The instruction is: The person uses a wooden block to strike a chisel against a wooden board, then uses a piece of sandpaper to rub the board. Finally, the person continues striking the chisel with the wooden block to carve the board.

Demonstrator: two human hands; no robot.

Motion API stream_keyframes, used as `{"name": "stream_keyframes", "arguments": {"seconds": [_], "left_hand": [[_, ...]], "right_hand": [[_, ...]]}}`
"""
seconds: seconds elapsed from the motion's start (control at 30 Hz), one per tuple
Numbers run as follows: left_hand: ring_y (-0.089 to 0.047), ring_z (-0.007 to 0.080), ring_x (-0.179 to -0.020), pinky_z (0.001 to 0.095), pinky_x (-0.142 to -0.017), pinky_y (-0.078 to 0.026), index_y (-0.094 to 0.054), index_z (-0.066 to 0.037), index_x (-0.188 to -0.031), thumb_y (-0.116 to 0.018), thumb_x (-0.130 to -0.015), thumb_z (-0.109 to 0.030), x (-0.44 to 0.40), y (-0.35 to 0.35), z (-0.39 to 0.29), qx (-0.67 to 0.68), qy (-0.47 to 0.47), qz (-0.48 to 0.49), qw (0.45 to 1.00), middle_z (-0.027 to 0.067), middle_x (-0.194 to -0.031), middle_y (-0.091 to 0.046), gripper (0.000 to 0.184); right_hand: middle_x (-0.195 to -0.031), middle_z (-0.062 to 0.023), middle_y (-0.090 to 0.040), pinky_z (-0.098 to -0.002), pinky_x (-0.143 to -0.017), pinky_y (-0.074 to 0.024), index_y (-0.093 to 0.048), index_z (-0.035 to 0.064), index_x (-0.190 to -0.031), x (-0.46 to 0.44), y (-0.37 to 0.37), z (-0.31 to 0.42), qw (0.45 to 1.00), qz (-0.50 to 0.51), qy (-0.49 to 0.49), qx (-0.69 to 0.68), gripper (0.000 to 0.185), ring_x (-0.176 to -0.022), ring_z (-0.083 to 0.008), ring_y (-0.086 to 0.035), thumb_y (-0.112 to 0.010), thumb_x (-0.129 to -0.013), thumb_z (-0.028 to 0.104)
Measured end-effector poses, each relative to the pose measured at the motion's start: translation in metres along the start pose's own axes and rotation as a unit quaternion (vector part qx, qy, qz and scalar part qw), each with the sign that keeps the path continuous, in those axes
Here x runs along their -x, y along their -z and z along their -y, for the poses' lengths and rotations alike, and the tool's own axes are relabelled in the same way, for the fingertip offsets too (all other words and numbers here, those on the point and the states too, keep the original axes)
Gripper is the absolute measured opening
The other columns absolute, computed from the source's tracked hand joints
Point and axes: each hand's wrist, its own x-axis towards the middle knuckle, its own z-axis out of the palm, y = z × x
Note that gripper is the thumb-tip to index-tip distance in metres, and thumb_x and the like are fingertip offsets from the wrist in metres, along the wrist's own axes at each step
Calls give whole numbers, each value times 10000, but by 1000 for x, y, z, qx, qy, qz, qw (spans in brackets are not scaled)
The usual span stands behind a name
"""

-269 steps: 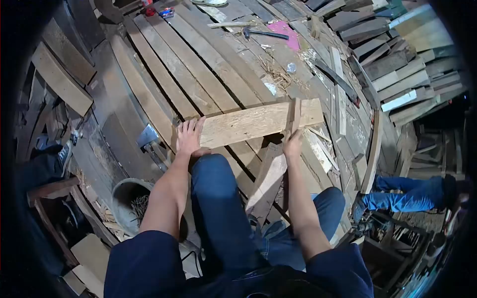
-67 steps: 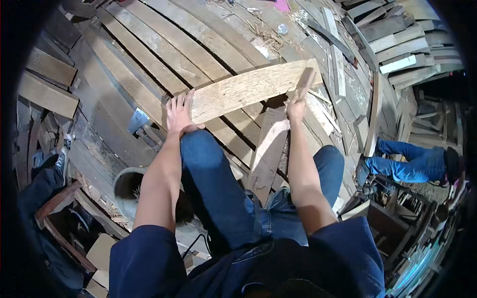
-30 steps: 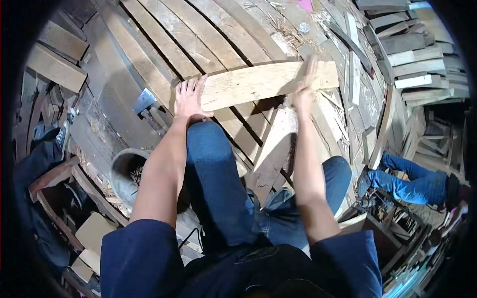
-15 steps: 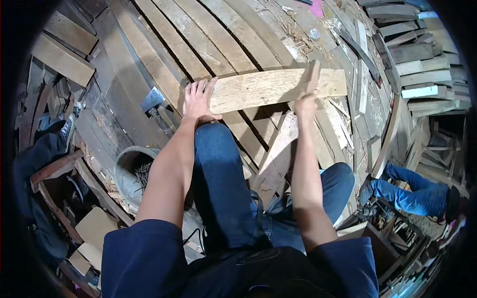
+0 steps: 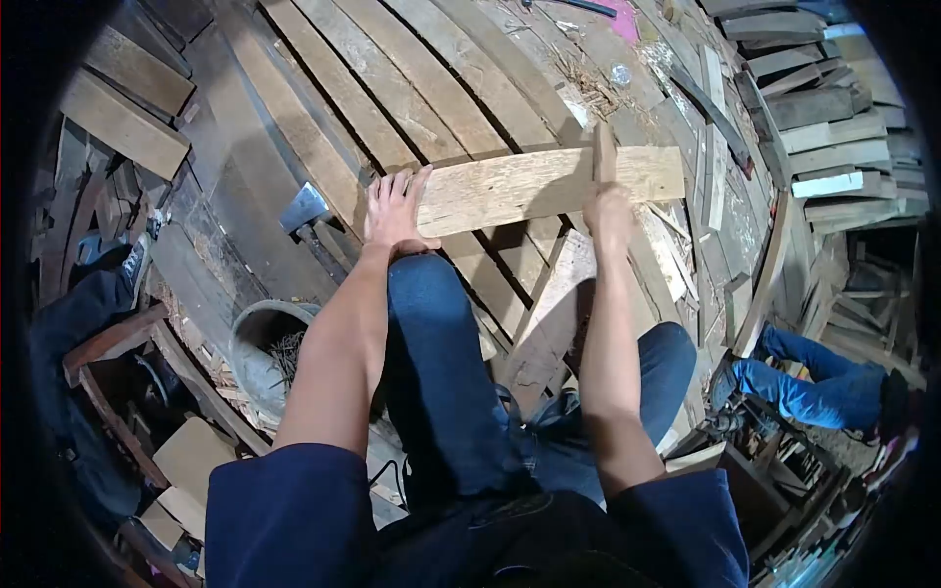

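Observation:
A pale wooden board [image 5: 500, 186] with a rough face lies crosswise over a row of planks in front of my knees. My left hand [image 5: 396, 208] is at its left end, fingers stretched along the end and thumb by the lower corner, holding it. My right hand [image 5: 610, 216] is closed around a narrow wooden piece [image 5: 604, 157], which stands out over the right part of the board; whether it is a handle or a plain block I cannot tell. A hatchet [image 5: 306, 208] lies to the left of my left hand.
A bucket [image 5: 257, 338] holding what look like nails stands by my left knee. Long planks [image 5: 392, 78] lie side by side ahead. Stacked wood pieces [image 5: 843, 157] line the right side. A person's legs in jeans [image 5: 814, 382] show at the right, another's dark trousers [image 5: 78, 304] at the left.
The wooden piece in my right hand has swung from leaning right to nearly straight, shifting slightly left over the board. My left hand stays at the board's end. The whole view has shifted slightly.

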Motion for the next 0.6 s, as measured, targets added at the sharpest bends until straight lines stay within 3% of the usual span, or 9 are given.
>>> {"name": "stream_keyframes", "arguments": {"seconds": [0.13,0.2,0.27,0.3,0.33,0.4,0.47,0.57,0.6], "left_hand": [[-381,305,-1323,505,-1155,-255,-235,-272,-1568,-919,-378,-510,-1,-1,3,8,7,25,1000,84,-1384,-445,1393],[-379,307,-1322,509,-1155,-252,-233,-270,-1568,-921,-376,-509,-2,-3,5,9,4,18,1000,87,-1384,-443,1396],[-384,314,-1316,512,-1156,-248,-229,-269,-1569,-921,-388,-501,-3,-3,5,17,2,16,1000,92,-1379,-445,1388],[-386,315,-1314,512,-1157,-247,-229,-268,-1568,-920,-392,-498,-3,1,4,13,4,18,1000,93,-1375,-447,1384],[-387,316,-1312,511,-1158,-246,-229,-267,-1568,-920,-396,-496,-1,3,3,9,7,21,1000,94,-1371,-450,1379],[-380,315,-1322,508,-1160,-241,-226,-272,-1570,-917,-407,-494,-1,1,5,16,9,24,1000,98,-1382,-453,1370],[-380,313,-1325,505,-1158,-244,-227,-275,-1570,-915,-407,-503,-1,0,5,16,6,21,1000,99,-1390,-455,1370],[-394,310,-1319,500,-1149,-259,-259,-273,-1561,-924,-401,-498,-1,4,2,20,9,12,1000,96,-1393,-460,1356],[-395,309,-1318,499,-1148,-261,-267,-271,-1558,-926,-398,-496,-1,1,4,28,4,11,1000,95,-1391,-460,1354]], "right_hand": [[-904,-315,-693,-561,-811,-554,-597,-45,-1054,91,-7,73,985,121,108,50,438,-895,-473,-693,-496,-965,372],[-877,-289,-694,-535,-757,-566,-575,15,-1069,77,9,58,979,124,156,39,459,-858,-450,-704,-524,-976,462],[-1000,-326,-682,-501,-853,-544,-622,22,-1206,24,24,27,965,183,188,1,557,-950,-428,-696,-556,-954,514],[-1135,-221,-687,-487,-946,-511,-645,138,-1252,25,77,47,967,224,111,43,447,-1064,-383,-668,-488,-979,456],[-1135,-223,-688,-478,-929,-523,-658,144,-1248,-8,70,29,962,258,81,27,424,-1030,-370,-684,-480,-983,422],[-1023,-280,-703,-465,-790,-579,-654,-31,-1159,-27,78,26,968,244,-2,67,469,-891,-359,-728,-481,-975,364],[-950,-329,-688,-486,-859,-557,-670,-97,-1026,-12,18,22,996,81,26,21,573,-949,-376,-714,-515,-958,450],[-1003,-303,-697,-498,-813,-579,-566,-47,-1195,59,3,71,973,152,127,121,474,-931,-401,-717,-452,-993,366],[-1052,-289,-692,-502,-869,-556,-549,15,-1289,75,18,80,967,178,141,113,517,-985,-424,-695,-480,-985,429]]}}
